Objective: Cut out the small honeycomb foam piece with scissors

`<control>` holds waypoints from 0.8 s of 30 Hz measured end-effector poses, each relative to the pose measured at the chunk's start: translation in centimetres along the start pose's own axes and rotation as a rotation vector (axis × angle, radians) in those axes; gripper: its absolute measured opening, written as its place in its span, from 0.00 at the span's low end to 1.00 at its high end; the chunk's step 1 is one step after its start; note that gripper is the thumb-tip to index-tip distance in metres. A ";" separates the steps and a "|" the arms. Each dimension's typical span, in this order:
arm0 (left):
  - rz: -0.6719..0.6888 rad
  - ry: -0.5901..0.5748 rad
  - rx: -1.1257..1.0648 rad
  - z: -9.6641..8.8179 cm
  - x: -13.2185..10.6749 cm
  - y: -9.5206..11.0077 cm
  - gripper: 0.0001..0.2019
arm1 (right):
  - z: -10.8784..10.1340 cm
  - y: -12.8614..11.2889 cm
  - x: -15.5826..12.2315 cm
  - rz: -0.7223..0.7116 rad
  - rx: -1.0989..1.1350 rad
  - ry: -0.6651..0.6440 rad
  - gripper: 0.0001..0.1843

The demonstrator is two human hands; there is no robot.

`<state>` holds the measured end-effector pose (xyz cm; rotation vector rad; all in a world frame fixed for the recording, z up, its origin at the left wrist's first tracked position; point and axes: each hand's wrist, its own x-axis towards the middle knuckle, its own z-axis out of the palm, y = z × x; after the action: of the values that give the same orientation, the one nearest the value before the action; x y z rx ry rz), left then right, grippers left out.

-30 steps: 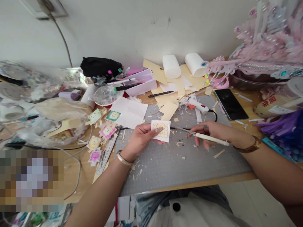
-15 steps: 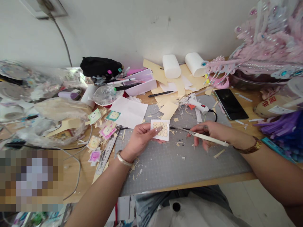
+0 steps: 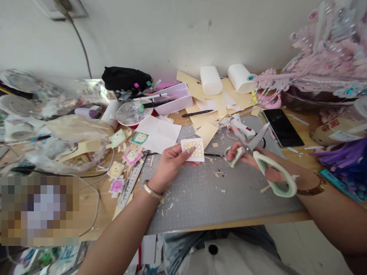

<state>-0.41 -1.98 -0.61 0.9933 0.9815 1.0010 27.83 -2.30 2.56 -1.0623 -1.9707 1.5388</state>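
Between the thumb and fingers of my left hand (image 3: 172, 164) is a small white square card (image 3: 192, 149) covered with several round cream pieces. It is held up over the grey cutting mat (image 3: 212, 202). My right hand (image 3: 249, 158) has its fingers in the pale green handles of a pair of scissors (image 3: 259, 152). Their blades stand apart and point up and away, clear of the card. Left of my left hand lie small decorated squares with drawn faces, among them a pink one (image 3: 132, 155) and a green one (image 3: 139, 138), beside a metal ruler (image 3: 130, 185).
A white sheet (image 3: 162, 133) and cream card scraps (image 3: 208, 133) lie beyond my hands. A phone (image 3: 282, 128) and a glue gun (image 3: 242, 128) rest at the right. A drink cup (image 3: 338, 128) stands farther right. Plastic bags and cables crowd the left.
The scissors have left the card's edge and swung upright to the right, handles turned toward me, blades apart. The card has moved up slightly in my left hand.
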 end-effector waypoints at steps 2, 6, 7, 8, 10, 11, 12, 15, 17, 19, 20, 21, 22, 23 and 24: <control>-0.012 -0.017 0.003 0.0 0.0 0.1 0.16 | -0.1 -0.7 -0.4 0.040 0.080 -0.083 0.47; -0.047 -0.032 0.017 -0.3 0.2 0.1 0.18 | -0.6 -1.3 -0.2 0.282 0.072 -0.244 0.35; -0.057 -0.028 0.027 -0.3 0.3 0.1 0.19 | -0.7 -1.2 0.0 0.328 0.046 -0.254 0.33; -0.065 -0.023 0.039 -0.5 0.4 0.0 0.19 | -0.8 -1.0 0.2 0.355 0.028 -0.255 0.31; -0.079 -0.015 0.053 -0.7 0.5 -0.2 0.19 | -1.0 -0.3 0.6 0.380 0.040 -0.250 0.30; -0.086 -0.015 0.053 -0.8 0.6 -0.2 0.19 | -1.1 0.1 0.8 0.391 0.074 -0.250 0.30; -0.093 -0.017 0.046 -0.9 0.7 -0.3 0.19 | -1.1 0.4 0.9 0.410 0.117 -0.254 0.31; -0.120 -0.035 0.007 -1.1 0.8 -0.4 0.20 | -1.1 1.2 1.2 0.476 0.269 -0.259 0.28; -0.136 -0.050 -0.016 -1.3 0.9 -0.5 0.21 | -1.1 1.6 1.3 0.477 0.352 -0.264 0.27; -0.144 -0.063 -0.032 -1.3 0.9 -0.5 0.21 | -1.0 1.9 1.4 0.447 0.408 -0.273 0.27; -0.148 -0.069 -0.037 -1.3 0.9 -0.4 0.21 | -0.9 2.0 1.5 0.433 0.428 -0.283 0.27; -0.151 -0.075 -0.043 -1.3 0.9 -0.4 0.21 | -0.9 2.1 1.6 0.422 0.447 -0.295 0.27; -0.157 -0.082 -0.050 -1.3 0.9 -0.4 0.21 | -0.8 2.3 1.7 0.418 0.461 -0.304 0.27; -0.164 -0.089 -0.057 -1.2 0.9 -0.3 0.20 | -0.8 2.4 1.7 0.418 0.472 -0.313 0.26; -0.174 -0.097 -0.065 -1.2 0.9 -0.3 0.20 | -0.8 2.6 1.8 0.420 0.479 -0.322 0.26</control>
<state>-1.26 -0.96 -1.32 0.8790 0.9325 0.8279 28.07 -0.17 0.16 -1.1098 -1.4799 2.3851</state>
